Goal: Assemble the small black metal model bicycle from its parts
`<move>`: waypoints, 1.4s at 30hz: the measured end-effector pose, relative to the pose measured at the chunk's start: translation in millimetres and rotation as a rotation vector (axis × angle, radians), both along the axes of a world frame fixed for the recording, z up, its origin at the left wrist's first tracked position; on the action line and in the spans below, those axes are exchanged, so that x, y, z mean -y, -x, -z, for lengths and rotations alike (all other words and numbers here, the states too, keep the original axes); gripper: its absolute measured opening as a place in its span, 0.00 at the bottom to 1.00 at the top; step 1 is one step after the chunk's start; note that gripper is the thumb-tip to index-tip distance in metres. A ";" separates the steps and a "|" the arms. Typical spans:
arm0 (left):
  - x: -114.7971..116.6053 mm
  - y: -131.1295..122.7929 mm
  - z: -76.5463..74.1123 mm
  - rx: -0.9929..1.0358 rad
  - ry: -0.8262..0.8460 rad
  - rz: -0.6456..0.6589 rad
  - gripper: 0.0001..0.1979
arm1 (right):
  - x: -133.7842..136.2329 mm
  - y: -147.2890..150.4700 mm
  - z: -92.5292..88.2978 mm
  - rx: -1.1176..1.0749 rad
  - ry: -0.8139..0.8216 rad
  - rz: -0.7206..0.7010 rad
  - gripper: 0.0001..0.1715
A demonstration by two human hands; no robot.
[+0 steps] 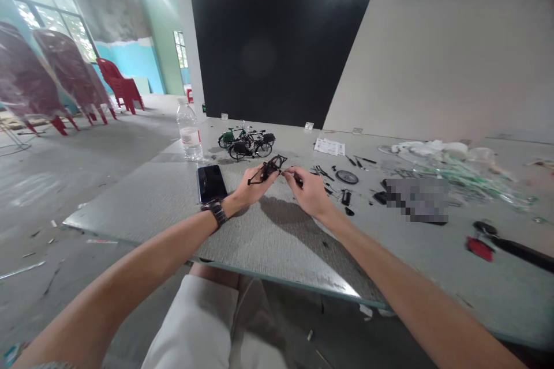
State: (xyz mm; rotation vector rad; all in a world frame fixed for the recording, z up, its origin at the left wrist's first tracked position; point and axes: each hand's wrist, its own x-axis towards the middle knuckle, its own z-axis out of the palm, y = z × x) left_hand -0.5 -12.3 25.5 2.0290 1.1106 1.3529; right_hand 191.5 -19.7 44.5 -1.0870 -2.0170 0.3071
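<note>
My left hand [255,189] grips a small black model bicycle frame [269,168] above the table. My right hand [308,191] pinches the frame's right end between thumb and fingers. Just right of that hand lie loose black parts [324,176] and a small black model wheel [347,177]. Two finished model bicycles [246,142], one green and one black, stand beyond my hands. A black smartphone [212,183] lies close to my left hand's wrist watch [216,212].
A grey table [277,236] holds a water bottle [189,130], a printed instruction sheet [329,146], clear plastic packaging [450,162] and a red-and-black tool [506,248]. A blurred patch [416,199] hides something. Red chairs [119,85] stand on the concrete floor at left.
</note>
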 end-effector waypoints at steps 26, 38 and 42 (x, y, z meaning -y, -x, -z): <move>-4.3 -15.7 4.1 0.440 0.467 0.073 0.11 | -6.6 0.1 2.0 0.015 -0.216 0.058 0.18; 3.7 -14.4 -7.3 0.741 0.855 0.281 0.09 | -2.2 6.9 -6.8 -0.205 -0.275 0.028 0.19; 4.6 -13.9 -8.2 0.757 0.915 0.289 0.08 | -1.3 7.8 -9.4 -0.208 -0.288 0.075 0.20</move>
